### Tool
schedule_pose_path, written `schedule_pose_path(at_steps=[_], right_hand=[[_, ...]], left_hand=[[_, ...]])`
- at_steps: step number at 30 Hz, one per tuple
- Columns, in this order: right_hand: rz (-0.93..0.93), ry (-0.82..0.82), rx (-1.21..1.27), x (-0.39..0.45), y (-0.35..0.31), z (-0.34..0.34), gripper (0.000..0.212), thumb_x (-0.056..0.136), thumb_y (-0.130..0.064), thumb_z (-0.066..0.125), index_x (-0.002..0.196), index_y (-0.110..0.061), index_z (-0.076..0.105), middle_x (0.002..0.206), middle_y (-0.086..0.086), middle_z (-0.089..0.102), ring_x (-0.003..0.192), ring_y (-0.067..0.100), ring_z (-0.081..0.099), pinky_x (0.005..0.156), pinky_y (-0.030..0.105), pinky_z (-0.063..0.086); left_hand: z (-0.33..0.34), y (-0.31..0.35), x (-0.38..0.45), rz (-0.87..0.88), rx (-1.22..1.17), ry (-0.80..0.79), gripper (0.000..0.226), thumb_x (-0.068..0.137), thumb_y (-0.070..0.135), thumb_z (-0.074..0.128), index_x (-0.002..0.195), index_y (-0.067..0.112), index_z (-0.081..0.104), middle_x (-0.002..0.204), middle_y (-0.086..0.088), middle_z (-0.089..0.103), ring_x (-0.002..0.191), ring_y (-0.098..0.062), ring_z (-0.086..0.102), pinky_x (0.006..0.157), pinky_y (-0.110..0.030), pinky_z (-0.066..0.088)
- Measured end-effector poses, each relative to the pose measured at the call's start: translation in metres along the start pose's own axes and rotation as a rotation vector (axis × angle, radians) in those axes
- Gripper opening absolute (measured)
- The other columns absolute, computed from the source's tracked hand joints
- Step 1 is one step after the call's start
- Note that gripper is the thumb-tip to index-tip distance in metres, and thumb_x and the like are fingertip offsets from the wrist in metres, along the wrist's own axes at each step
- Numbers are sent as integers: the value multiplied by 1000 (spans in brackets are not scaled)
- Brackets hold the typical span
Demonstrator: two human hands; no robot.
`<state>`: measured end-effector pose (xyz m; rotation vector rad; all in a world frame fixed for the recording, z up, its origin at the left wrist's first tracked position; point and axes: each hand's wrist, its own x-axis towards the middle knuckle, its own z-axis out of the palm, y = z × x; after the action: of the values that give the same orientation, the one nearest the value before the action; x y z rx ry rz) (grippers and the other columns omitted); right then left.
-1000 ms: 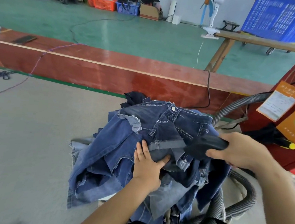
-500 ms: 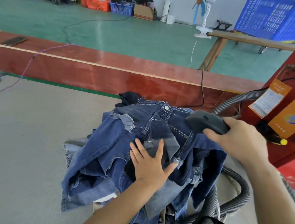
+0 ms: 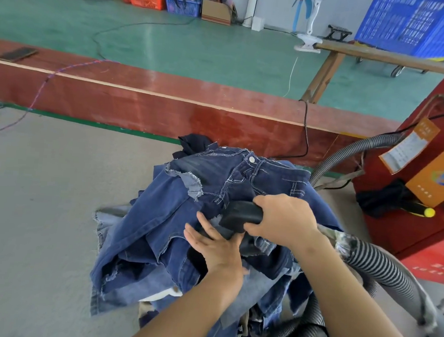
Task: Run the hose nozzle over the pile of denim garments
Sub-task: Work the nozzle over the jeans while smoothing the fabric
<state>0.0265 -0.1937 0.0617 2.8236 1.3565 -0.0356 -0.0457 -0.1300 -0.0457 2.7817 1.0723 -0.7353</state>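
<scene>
Denim pile (image 3: 164, 217), frayed, rumpled; black nozzle (image 3: 241, 215) pointing left, clamped by right hand (image 3: 283, 218); left hand (image 3: 217, 245) flat, fingers spread.

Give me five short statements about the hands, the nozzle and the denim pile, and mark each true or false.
1. The right hand grips the black nozzle. True.
2. The left hand holds the grey hose. False: it lies flat on the denim pile.
3. The nozzle is down on the pile. True.
4. The pile sits on the green floor. False: it rests on the grey surface.
5. The top jeans show a metal button. True.
</scene>
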Motion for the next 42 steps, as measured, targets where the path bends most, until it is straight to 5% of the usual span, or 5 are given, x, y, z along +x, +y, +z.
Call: schedule_pose_path(at_steps=[7, 17, 28, 36, 42], right_hand=[[-48, 29, -84, 7, -25, 10, 35, 86, -52, 56, 103, -22, 52, 84, -2, 60, 84, 25, 64, 56, 29, 31], [-1, 25, -52, 0, 5, 5, 30, 78, -55, 59, 89, -28, 52, 69, -10, 49, 81, 20, 63, 47, 28, 24], [100, 202, 262, 3, 11, -23, 29, 77, -61, 60, 83, -34, 52, 65, -16, 53, 56, 1, 45, 47, 20, 29], [12, -20, -5, -7, 10, -1, 33, 77, -58, 59, 88, -28, 54, 76, -9, 55, 84, 17, 62, 52, 29, 30], [-36, 70, 4, 5, -21, 16, 33, 80, -55, 57, 87, -25, 46, 70, -6, 52, 82, 22, 64, 52, 29, 26]], left_hand=[[1, 1, 1, -9, 29, -12, 99, 89, 50, 62, 148, 40, -17, 116, -52, -43, 122, -76, -13, 99, -77, -6], [6, 2, 5, 31, 32, 6, 96, 86, 59, 61, 146, 50, -14, 106, -55, -49, 118, -79, -12, 98, -77, -8], [8, -2, 4, 44, -66, 112, 122, 83, 61, 63, 109, 45, -55, 106, -54, -49, 119, -79, -10, 100, -77, -6], [9, -2, 7, 60, 8, 30, 87, 86, 56, 62, 148, 48, 1, 108, -55, -48, 119, -80, -9, 98, -77, -10], [10, 0, 7, 38, 24, 39, 101, 85, 62, 59, 148, 37, -16, 108, -56, -44, 119, -80, -7, 97, -78, -7]])
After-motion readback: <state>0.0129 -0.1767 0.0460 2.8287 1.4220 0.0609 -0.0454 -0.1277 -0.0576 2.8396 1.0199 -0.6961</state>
